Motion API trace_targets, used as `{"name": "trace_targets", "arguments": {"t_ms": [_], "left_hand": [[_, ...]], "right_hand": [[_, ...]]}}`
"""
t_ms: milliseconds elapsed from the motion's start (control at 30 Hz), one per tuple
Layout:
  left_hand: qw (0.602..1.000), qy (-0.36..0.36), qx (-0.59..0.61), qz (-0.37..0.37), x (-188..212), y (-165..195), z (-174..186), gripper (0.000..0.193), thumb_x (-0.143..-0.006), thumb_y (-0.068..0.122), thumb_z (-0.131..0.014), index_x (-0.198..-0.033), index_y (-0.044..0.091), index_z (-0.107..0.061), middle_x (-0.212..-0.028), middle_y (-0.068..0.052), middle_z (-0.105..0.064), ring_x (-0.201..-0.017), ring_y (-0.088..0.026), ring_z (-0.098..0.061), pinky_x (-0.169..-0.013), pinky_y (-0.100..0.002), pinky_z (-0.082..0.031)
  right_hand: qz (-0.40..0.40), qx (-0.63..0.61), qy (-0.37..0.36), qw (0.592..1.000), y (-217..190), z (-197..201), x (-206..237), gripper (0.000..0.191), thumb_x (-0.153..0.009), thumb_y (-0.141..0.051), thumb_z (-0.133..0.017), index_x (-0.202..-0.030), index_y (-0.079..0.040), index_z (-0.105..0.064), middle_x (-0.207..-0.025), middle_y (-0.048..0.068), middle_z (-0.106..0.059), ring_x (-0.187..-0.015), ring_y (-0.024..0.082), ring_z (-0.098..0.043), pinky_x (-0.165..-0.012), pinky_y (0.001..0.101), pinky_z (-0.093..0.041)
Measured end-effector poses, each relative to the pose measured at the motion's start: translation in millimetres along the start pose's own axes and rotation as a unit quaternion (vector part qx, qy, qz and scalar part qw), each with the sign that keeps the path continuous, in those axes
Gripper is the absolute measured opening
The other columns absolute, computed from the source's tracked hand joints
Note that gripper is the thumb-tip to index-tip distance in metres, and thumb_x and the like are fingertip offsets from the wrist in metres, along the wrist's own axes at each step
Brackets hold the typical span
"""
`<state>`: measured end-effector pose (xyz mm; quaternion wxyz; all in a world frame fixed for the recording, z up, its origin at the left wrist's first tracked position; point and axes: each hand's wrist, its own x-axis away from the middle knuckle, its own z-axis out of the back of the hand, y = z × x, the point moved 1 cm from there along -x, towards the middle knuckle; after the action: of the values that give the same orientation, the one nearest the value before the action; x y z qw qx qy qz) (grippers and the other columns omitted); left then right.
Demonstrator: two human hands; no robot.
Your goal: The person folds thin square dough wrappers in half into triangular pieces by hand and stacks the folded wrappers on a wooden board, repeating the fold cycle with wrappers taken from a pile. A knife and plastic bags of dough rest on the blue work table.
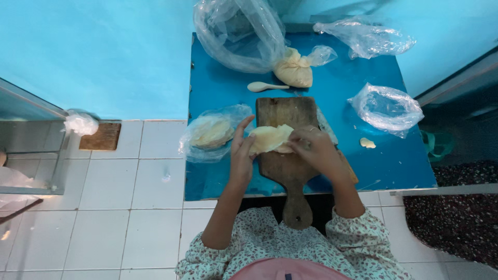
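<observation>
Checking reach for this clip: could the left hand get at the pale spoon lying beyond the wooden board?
Probably yes. The spoon lies in the open on the blue table, but the left hand is now holding the dough sheet.

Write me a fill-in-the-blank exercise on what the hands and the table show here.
1. Both hands, left hand and right hand, hold a pale sheet of dough over a wooden ____ with a handle.
2. The table top is painted ____.
3. A pale ____ lies on the table beside the tied bag of filling.
4. The floor is laid with white ____.

Missing words: board; blue; spoon; tiles
</observation>
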<state>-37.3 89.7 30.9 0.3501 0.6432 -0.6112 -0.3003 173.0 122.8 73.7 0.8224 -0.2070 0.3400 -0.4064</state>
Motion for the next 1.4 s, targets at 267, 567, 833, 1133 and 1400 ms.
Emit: {"name": "trace_targets", "arguments": {"t_ms": [267, 567, 833, 1133, 1400], "left_hand": [[0.999, 0.022, -0.016, 0.03, 0, 4, -2, 0.045, -0.099, 0.014, -0.053, -0.144, 0.012, -0.057, -0.141, -0.006, -0.057, -0.115, -0.016, -0.064, -0.088, -0.032, -0.058], [0.995, -0.038, -0.023, 0.084, -2, -6, 1, 0.045, -0.098, 0.017, -0.057, -0.142, 0.012, -0.059, -0.132, -0.006, -0.06, -0.103, -0.012, -0.064, -0.073, -0.026, -0.054], [0.99, -0.069, -0.041, 0.114, -4, -8, 1, 0.047, -0.098, 0.021, -0.054, -0.144, 0.011, -0.056, -0.13, -0.005, -0.062, -0.1, -0.012, -0.065, -0.074, -0.028, -0.054], [0.989, -0.087, 0.012, 0.117, -4, -10, -2, 0.046, -0.103, 0.032, -0.046, -0.144, 0.012, -0.054, -0.14, -0.002, -0.059, -0.119, -0.012, -0.064, -0.091, -0.031, -0.058], [0.988, -0.083, -0.042, 0.124, -4, -16, 1, 0.048, -0.105, 0.037, -0.046, -0.147, 0.016, -0.053, -0.143, -0.004, -0.056, -0.122, -0.016, -0.058, -0.089, -0.033, -0.054]], "right_hand": [[-0.256, -0.286, 0.098, 0.918, 49, -5, 1, 0.022, -0.102, -0.021, -0.068, -0.1, -0.001, -0.075, -0.082, 0.003, -0.072, -0.07, 0.009, -0.065, -0.06, 0.026, -0.052], [-0.325, -0.677, 0.033, 0.66, 66, -4, 13, 0.024, -0.104, -0.012, -0.061, -0.125, 0.0, -0.061, -0.11, 0.011, -0.071, -0.082, 0.014, -0.068, -0.068, 0.0243, -0.056], [-0.271, -0.643, 0.111, 0.708, 20, 2, 12, 0.028, -0.102, -0.015, -0.061, -0.125, 0.001, -0.065, -0.108, 0.014, -0.072, -0.092, 0.022, -0.071, -0.077, 0.0331, -0.059], [0.141, 0.139, 0.13, 0.972, -45, -18, 6, 0.024, -0.08, -0.003, -0.077, -0.103, -0.007, -0.07, -0.11, 0.011, -0.074, -0.113, 0.03, -0.068, -0.108, 0.057, -0.045], [0.098, 0.097, 0.138, 0.981, -42, -21, 10, 0.019, -0.091, 0.0, -0.076, -0.108, -0.008, -0.069, -0.11, 0.007, -0.071, -0.113, 0.027, -0.067, -0.115, 0.0527, -0.044]]}}
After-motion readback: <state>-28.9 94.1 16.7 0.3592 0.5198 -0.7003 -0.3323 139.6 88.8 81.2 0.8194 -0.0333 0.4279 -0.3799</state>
